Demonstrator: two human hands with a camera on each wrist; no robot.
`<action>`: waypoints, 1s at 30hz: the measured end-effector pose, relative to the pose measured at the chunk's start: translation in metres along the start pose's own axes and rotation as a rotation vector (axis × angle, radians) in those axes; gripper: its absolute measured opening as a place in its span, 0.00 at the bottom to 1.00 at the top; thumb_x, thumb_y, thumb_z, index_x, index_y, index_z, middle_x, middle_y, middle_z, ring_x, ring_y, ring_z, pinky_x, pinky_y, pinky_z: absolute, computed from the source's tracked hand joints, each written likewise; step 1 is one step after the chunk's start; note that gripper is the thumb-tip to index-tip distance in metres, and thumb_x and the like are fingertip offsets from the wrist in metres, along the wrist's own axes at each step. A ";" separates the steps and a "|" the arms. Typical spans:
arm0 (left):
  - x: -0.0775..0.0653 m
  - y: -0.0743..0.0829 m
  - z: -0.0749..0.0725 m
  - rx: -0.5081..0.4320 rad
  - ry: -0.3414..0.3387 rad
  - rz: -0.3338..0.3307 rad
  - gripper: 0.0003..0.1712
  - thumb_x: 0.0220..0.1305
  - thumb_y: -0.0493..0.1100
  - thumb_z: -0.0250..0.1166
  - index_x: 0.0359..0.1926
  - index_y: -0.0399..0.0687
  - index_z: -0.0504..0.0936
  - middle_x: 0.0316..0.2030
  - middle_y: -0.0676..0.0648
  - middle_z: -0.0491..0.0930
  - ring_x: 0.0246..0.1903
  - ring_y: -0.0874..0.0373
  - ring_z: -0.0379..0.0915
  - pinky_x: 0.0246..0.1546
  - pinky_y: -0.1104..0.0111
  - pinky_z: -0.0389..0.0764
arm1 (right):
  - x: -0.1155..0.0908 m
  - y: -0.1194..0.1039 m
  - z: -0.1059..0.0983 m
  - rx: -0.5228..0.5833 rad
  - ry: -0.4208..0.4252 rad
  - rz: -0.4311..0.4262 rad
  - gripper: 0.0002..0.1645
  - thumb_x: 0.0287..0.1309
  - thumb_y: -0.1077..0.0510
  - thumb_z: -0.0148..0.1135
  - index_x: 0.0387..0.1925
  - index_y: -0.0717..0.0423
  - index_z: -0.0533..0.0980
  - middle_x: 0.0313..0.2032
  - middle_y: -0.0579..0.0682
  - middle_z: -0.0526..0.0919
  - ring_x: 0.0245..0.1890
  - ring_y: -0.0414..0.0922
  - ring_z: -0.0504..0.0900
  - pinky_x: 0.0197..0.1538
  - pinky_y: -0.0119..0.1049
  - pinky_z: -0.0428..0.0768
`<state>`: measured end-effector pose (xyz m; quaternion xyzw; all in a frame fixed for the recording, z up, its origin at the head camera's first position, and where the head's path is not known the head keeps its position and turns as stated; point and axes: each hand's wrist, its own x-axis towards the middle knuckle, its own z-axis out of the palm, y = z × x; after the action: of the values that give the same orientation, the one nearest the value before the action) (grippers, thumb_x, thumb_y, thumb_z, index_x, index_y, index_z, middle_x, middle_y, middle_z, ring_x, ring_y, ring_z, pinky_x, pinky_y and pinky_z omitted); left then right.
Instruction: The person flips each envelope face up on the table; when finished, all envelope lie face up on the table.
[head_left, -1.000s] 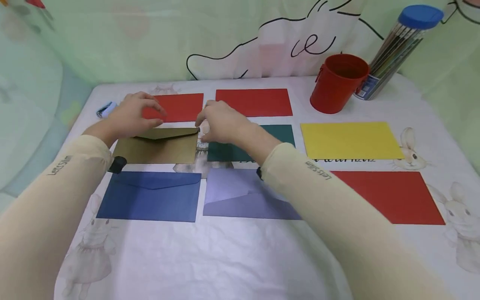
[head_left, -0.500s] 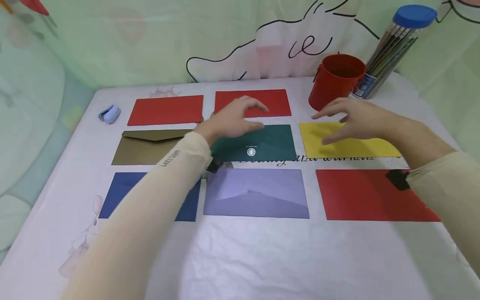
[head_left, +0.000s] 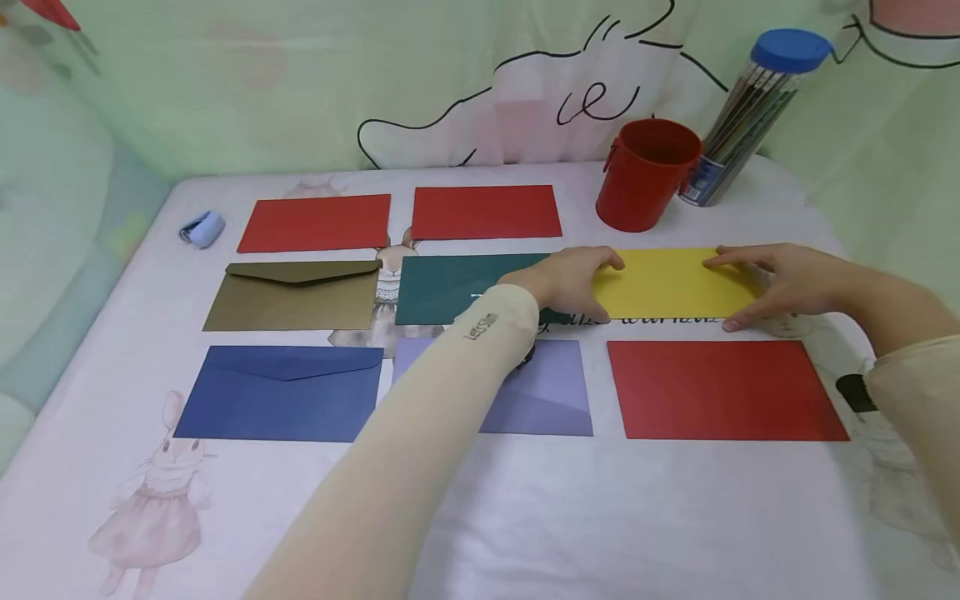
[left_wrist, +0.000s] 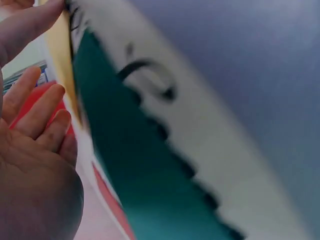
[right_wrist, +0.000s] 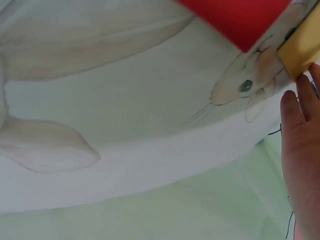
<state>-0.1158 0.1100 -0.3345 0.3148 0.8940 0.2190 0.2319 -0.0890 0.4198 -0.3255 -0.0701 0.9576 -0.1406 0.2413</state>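
Observation:
A plain yellow envelope (head_left: 660, 283) lies flat in the right part of the middle row in the head view. My left hand (head_left: 562, 279) reaches its left edge, thumb and fingers spread, over the right part of a green envelope (head_left: 465, 283). At the other end my right hand (head_left: 806, 282) has its fingers at the upper right edge and its thumb by the lower right corner. The left wrist view shows the left palm and slightly bent fingers (left_wrist: 40, 125). Straight fingers (right_wrist: 302, 97) of the right hand meet the yellow corner in the right wrist view.
Red envelopes (head_left: 315, 223) lie in the back row and one at front right (head_left: 727, 390). Olive (head_left: 292, 304), blue (head_left: 277, 392) and lilac (head_left: 547, 400) envelopes lie nearby. Behind stand a red bucket (head_left: 637, 183) and a blue-lidded pencil tube (head_left: 750, 117). A small light-blue object (head_left: 202, 229) sits at back left.
Both hands have moved right, from around the olive envelope, across the green one, down to the two ends of the yellow envelope. The olive envelope stays in its place.

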 end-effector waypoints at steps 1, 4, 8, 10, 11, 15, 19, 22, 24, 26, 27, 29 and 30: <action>0.000 -0.001 0.002 0.032 -0.005 -0.010 0.46 0.57 0.55 0.75 0.73 0.64 0.64 0.68 0.59 0.66 0.63 0.64 0.60 0.62 0.70 0.66 | 0.001 0.000 0.001 -0.015 0.008 -0.014 0.64 0.36 0.39 0.84 0.73 0.57 0.65 0.74 0.68 0.54 0.70 0.72 0.49 0.59 0.76 0.60; -0.002 -0.005 0.007 0.109 -0.018 -0.027 0.49 0.56 0.60 0.75 0.75 0.66 0.62 0.68 0.59 0.66 0.63 0.62 0.60 0.63 0.67 0.67 | 0.001 -0.002 0.005 -0.029 0.019 -0.037 0.60 0.39 0.39 0.82 0.71 0.57 0.67 0.73 0.67 0.56 0.70 0.71 0.51 0.60 0.74 0.61; -0.005 -0.005 0.009 0.169 -0.047 -0.012 0.50 0.56 0.63 0.74 0.76 0.70 0.59 0.67 0.60 0.67 0.63 0.62 0.60 0.62 0.66 0.67 | -0.002 -0.002 0.011 -0.013 0.011 -0.048 0.59 0.40 0.36 0.81 0.71 0.56 0.68 0.73 0.68 0.57 0.69 0.70 0.53 0.59 0.72 0.64; -0.007 -0.003 0.008 0.176 -0.059 0.005 0.50 0.57 0.62 0.73 0.76 0.73 0.57 0.66 0.59 0.67 0.61 0.62 0.61 0.60 0.65 0.69 | -0.005 -0.001 0.014 -0.006 0.008 -0.056 0.57 0.42 0.37 0.80 0.71 0.56 0.68 0.73 0.68 0.56 0.69 0.70 0.53 0.59 0.72 0.65; -0.008 -0.002 0.006 0.179 -0.067 0.013 0.50 0.58 0.62 0.72 0.77 0.74 0.56 0.66 0.58 0.67 0.61 0.62 0.61 0.59 0.65 0.69 | -0.007 -0.001 0.015 -0.006 0.008 -0.057 0.56 0.43 0.38 0.80 0.71 0.56 0.68 0.73 0.68 0.56 0.69 0.70 0.53 0.59 0.71 0.66; -0.011 -0.001 0.001 0.169 -0.087 0.046 0.54 0.61 0.61 0.70 0.78 0.80 0.45 0.66 0.56 0.69 0.61 0.62 0.63 0.57 0.64 0.72 | -0.014 -0.004 0.014 -0.028 0.054 -0.077 0.49 0.47 0.43 0.80 0.68 0.57 0.72 0.71 0.69 0.61 0.68 0.69 0.57 0.59 0.70 0.68; -0.014 -0.002 -0.005 0.083 -0.083 0.056 0.58 0.63 0.62 0.67 0.78 0.85 0.33 0.67 0.55 0.70 0.64 0.62 0.63 0.60 0.61 0.71 | -0.022 -0.008 0.011 -0.029 0.111 -0.068 0.43 0.49 0.44 0.79 0.65 0.56 0.76 0.65 0.69 0.69 0.65 0.68 0.62 0.57 0.68 0.71; -0.016 -0.004 -0.008 0.009 -0.085 0.068 0.59 0.65 0.61 0.66 0.76 0.87 0.28 0.67 0.53 0.70 0.64 0.62 0.64 0.62 0.59 0.70 | -0.026 -0.011 0.011 -0.014 0.113 -0.056 0.42 0.50 0.45 0.79 0.65 0.56 0.76 0.64 0.69 0.70 0.64 0.69 0.63 0.56 0.68 0.71; -0.017 -0.005 -0.009 -0.028 -0.086 0.085 0.58 0.66 0.60 0.64 0.75 0.88 0.27 0.66 0.52 0.71 0.62 0.62 0.65 0.60 0.59 0.71 | -0.029 -0.011 0.011 -0.002 0.120 -0.054 0.40 0.53 0.48 0.78 0.66 0.57 0.75 0.64 0.69 0.70 0.64 0.69 0.63 0.57 0.67 0.72; -0.017 -0.005 -0.009 -0.057 -0.081 0.115 0.55 0.69 0.59 0.62 0.75 0.89 0.28 0.64 0.51 0.72 0.56 0.61 0.70 0.55 0.61 0.74 | -0.032 -0.009 0.010 0.015 0.144 -0.071 0.38 0.56 0.52 0.76 0.66 0.58 0.74 0.63 0.69 0.72 0.63 0.68 0.65 0.57 0.66 0.72; -0.017 -0.004 -0.009 -0.069 -0.076 0.128 0.53 0.69 0.59 0.61 0.75 0.90 0.29 0.62 0.51 0.72 0.54 0.61 0.71 0.52 0.62 0.75 | -0.034 -0.008 0.009 0.026 0.163 -0.072 0.37 0.57 0.54 0.75 0.67 0.58 0.73 0.62 0.68 0.73 0.63 0.67 0.66 0.56 0.60 0.76; -0.017 -0.003 -0.010 -0.099 -0.058 0.166 0.49 0.71 0.57 0.58 0.75 0.91 0.33 0.57 0.51 0.75 0.46 0.60 0.74 0.44 0.65 0.76 | -0.039 -0.007 0.008 0.057 0.211 -0.077 0.35 0.61 0.57 0.71 0.69 0.55 0.72 0.60 0.64 0.77 0.61 0.59 0.71 0.50 0.49 0.81; -0.017 -0.002 -0.010 -0.110 -0.043 0.186 0.46 0.72 0.56 0.56 0.76 0.91 0.35 0.56 0.52 0.75 0.42 0.59 0.75 0.41 0.66 0.76 | -0.041 -0.006 0.007 0.083 0.239 -0.084 0.35 0.62 0.57 0.69 0.69 0.54 0.71 0.58 0.63 0.80 0.59 0.52 0.74 0.46 0.43 0.81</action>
<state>-0.1106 0.0948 -0.3230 0.3879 0.8422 0.2815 0.2469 -0.0496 0.4212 -0.3112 -0.0828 0.9691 -0.1976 0.1221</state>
